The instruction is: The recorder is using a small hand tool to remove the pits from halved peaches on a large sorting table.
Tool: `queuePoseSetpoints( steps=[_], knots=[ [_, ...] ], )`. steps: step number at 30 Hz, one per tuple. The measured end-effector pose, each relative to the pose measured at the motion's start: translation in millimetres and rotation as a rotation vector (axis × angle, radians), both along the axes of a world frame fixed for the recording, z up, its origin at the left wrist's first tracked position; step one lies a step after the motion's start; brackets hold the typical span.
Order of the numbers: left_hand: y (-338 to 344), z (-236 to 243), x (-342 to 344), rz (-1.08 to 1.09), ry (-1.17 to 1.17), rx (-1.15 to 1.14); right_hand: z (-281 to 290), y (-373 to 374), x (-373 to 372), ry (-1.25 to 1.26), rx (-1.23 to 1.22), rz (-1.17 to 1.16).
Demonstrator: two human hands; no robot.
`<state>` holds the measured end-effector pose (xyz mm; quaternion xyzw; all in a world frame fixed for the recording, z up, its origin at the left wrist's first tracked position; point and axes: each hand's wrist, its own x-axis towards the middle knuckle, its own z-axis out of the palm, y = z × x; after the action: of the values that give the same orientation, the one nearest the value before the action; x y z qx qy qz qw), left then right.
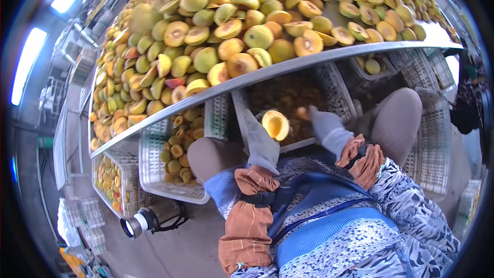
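My left hand [261,141], in a pale gloved covering, holds a halved yellow fruit [276,125] with its hollowed cut face turned up. My right hand [327,129], also in pale cloth, is a little to the right of it, its fingertips blurred beside a small orange patch that I cannot make out. Both hands are over a crate [330,90] with dark brown matter inside. Just above, a metal-rimmed table [360,50] is heaped with halved yellow-green and orange fruit [242,65].
White crates [216,118] of fruit stand under the table, another crate [428,144] by my right knee. A metal cylinder [149,221] with a strap lies on the floor at lower left. A person in dark patterned clothing [465,87] is at the far right.
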<state>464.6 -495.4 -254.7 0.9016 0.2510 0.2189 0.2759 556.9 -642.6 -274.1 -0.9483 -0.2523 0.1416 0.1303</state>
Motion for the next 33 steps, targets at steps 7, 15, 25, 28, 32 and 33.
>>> queuePoseSetpoints(
  steps=[7, 15, 25, 28, 32, 33],
  knots=[
    [83, 53, -72, 0.541, -0.408, -0.114, -31, -46, 11, 0.519, 0.696, -0.213],
    [273, -92, -170, 0.680, 0.507, -0.122, 9, -20, -4, 0.819, 0.487, -0.381],
    [173, 90, 4, -0.079, -0.303, -0.058, -20, -41, 4, 0.575, 0.668, -0.284],
    [183, 93, 29, -0.309, -0.085, 0.270, 21, -21, -6, 0.793, 0.618, -0.379],
    [192, 94, 46, -0.420, 0.263, 0.237, 24, -29, -9, 0.818, 0.682, -0.370],
    [189, 90, 45, -0.419, 0.192, 0.265, 23, -33, -9, 0.815, 0.689, -0.378]
  ],
)
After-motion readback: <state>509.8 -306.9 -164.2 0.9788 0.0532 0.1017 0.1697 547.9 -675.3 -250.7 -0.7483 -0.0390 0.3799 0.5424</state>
